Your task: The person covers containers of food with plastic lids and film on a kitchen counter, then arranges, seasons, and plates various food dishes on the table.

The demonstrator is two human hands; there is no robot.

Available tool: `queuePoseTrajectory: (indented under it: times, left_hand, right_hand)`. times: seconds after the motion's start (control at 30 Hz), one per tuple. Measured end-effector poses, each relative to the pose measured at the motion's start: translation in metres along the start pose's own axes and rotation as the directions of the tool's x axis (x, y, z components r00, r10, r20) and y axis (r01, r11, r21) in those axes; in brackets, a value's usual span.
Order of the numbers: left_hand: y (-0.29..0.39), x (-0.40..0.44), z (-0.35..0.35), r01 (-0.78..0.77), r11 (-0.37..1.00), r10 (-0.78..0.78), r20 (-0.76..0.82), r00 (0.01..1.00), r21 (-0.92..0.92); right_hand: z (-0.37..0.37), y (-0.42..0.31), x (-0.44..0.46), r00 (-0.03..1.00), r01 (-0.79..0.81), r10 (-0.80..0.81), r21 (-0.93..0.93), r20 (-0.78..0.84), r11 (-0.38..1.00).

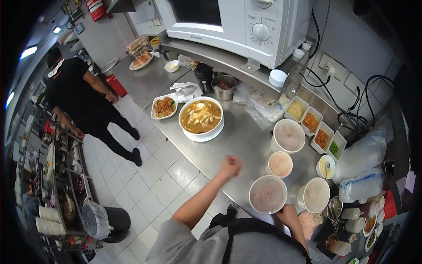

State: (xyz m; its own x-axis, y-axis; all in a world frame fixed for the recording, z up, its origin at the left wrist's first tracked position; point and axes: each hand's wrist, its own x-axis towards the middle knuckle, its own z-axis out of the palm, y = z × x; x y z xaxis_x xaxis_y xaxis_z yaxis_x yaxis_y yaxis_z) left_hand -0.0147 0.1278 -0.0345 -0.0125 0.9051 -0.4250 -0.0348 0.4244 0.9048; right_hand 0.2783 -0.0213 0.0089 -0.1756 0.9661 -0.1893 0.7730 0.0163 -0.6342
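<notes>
My left hand (231,167) is over the front edge of the steel counter, its fingers curled in and blurred by motion. I see nothing held in it. My right hand (288,215) is at the near side of a round lidded tub (268,195); its fingers are mostly hidden, so I cannot tell whether it grips the tub. Around it are a smaller lidded tub (280,164), a large lidded tub (289,135) and another lidded tub (314,195). Farther left sits a white bowl of soup (201,116) on a plate, beside a dish of food (164,107).
Trays of shredded toppings (311,121) line the wall below the microwave (233,26) shelf. Plastic bags (362,154) and sauce bottles (351,214) crowd the right. A person in black (79,97) stands in the aisle at left, beyond a lined trash bin (107,220).
</notes>
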Motion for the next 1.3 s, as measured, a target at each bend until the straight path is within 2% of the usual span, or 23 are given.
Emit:
queuePoseTrajectory:
  times: [0.03,0.07,0.13,0.17,0.37,0.47,0.53,0.6,0.67,0.7,0.73,0.77,0.8,0.83,0.87,0.9,0.93,1.0,1.07,1.13,1.2,1.23,1.3]
  left_hand:
    - [0.005,0.005,-0.025,-0.001,0.961,-0.021,-0.077,0.997,-0.277]
    - [0.008,0.009,-0.049,-0.09,0.888,-0.005,-0.207,0.978,-0.45]
    - [0.032,0.007,-0.094,-0.177,0.819,0.006,-0.3,0.954,-0.546]
    - [0.041,0.011,-0.114,-0.185,0.826,0.038,-0.275,0.961,-0.533]
    - [0.06,0.049,-0.163,-0.083,0.898,0.043,-0.102,0.994,-0.433]
    - [0.055,0.053,-0.165,-0.137,0.914,0.089,-0.139,0.986,-0.382]
    - [0.054,0.052,-0.165,-0.131,0.923,0.087,-0.136,0.987,-0.361]
    - [0.056,0.045,-0.159,-0.127,0.928,0.067,-0.179,0.982,-0.349]
    - [0.051,0.044,-0.156,-0.105,0.905,0.004,-0.238,0.971,-0.411]
    - [0.052,0.038,-0.153,-0.096,0.91,-0.001,-0.233,0.972,-0.404]
    - [0.052,0.032,-0.15,-0.082,0.915,-0.007,-0.22,0.976,-0.395]
    - [0.046,0.03,-0.148,-0.1,0.913,-0.003,-0.251,0.968,-0.396]
    - [0.036,0.031,-0.148,-0.119,0.91,0.001,-0.284,0.959,-0.396]
    - [0.023,0.036,-0.157,-0.138,0.913,0.05,-0.231,0.972,-0.385]
    - [0.01,0.04,-0.165,-0.159,0.913,0.098,-0.177,0.979,-0.376]
    - [0.056,-0.011,-0.118,-0.15,0.95,0.084,-0.239,0.967,-0.274]
    - [0.103,-0.062,-0.071,-0.125,0.977,0.069,-0.3,0.951,-0.172]
    - [0.047,-0.03,-0.113,-0.196,0.98,0.187,-0.167,0.968,-0.042]
    - [0.046,-0.046,-0.107,-0.182,0.983,0.175,-0.148,0.973,-0.035]
    - [0.046,-0.062,-0.095,-0.185,0.982,0.186,-0.201,0.962,0.024]
    - [0.041,-0.072,-0.08,-0.207,0.978,0.195,-0.237,0.952,-0.026]
    - [0.042,-0.081,-0.072,-0.234,0.972,0.221,-0.222,0.95,-0.034]
    - [0.042,-0.089,-0.064,-0.266,0.964,0.261,-0.217,0.941,0.004]
  right_hand:
    - [-0.02,-0.006,-0.002,0.99,0.031,-0.035,0.028,0.139,0.999]
    - [-0.041,-0.014,-0.004,0.976,-0.055,0.04,0.067,0.214,0.996]
    - [-0.078,-0.028,-0.006,0.913,-0.241,0.178,0.133,0.368,0.961]
    - [-0.092,-0.029,-0.003,0.93,-0.203,0.126,0.195,0.345,0.96]
    - [-0.186,-0.043,0.042,0.986,-0.108,0.057,0.339,0.157,0.935]
    - [-0.211,-0.002,0.088,0.991,-0.123,0.131,0.406,0.008,0.906]
    - [-0.224,0.031,0.123,0.94,-0.16,0.206,0.182,-0.273,0.97]
    - [-0.231,0.055,0.147,0.831,-0.171,0.228,0.158,-0.507,0.973]
    - [-0.234,0.072,0.16,0.791,-0.187,0.263,0.192,-0.552,0.964]
    - [-0.229,0.098,0.172,0.774,-0.188,0.178,0.047,-0.608,0.981]
    - [-0.23,0.071,0.163,0.779,-0.214,0.154,-0.028,-0.608,0.976]
    - [-0.224,0.057,0.155,0.773,-0.143,0.15,0.061,-0.616,0.988]
    - [-0.221,0.047,0.146,0.806,-0.093,0.079,0.006,-0.587,0.996]
    - [-0.211,0.04,0.136,0.804,-0.006,0.102,0.163,-0.586,0.987]
    - [-0.207,0.022,0.115,0.773,-0.007,0.125,0.188,-0.622,0.982]
    - [-0.204,0.002,0.094,0.745,0.003,0.139,0.211,-0.653,0.977]
    - [-0.2,-0.005,0.071,0.652,0.01,0.1,0.14,-0.752,0.99]
    - [-0.192,-0.012,0.026,0.457,0.009,-0.017,-0.015,-0.889,1.0]
    - [-0.19,-0.013,-0.024,0.228,-0.162,0.081,0.044,-0.97,0.986]
    - [-0.189,0.016,-0.07,0.063,-0.33,0.089,0.064,-0.994,0.942]
    - [-0.187,0.041,-0.103,0.018,-0.501,0.091,0.07,-0.996,0.863]
    - [-0.184,0.052,-0.114,0.058,-0.598,0.156,0.091,-0.986,0.796]
    - [-0.176,0.081,-0.118,0.103,-0.543,0.228,0.137,-0.968,0.829]
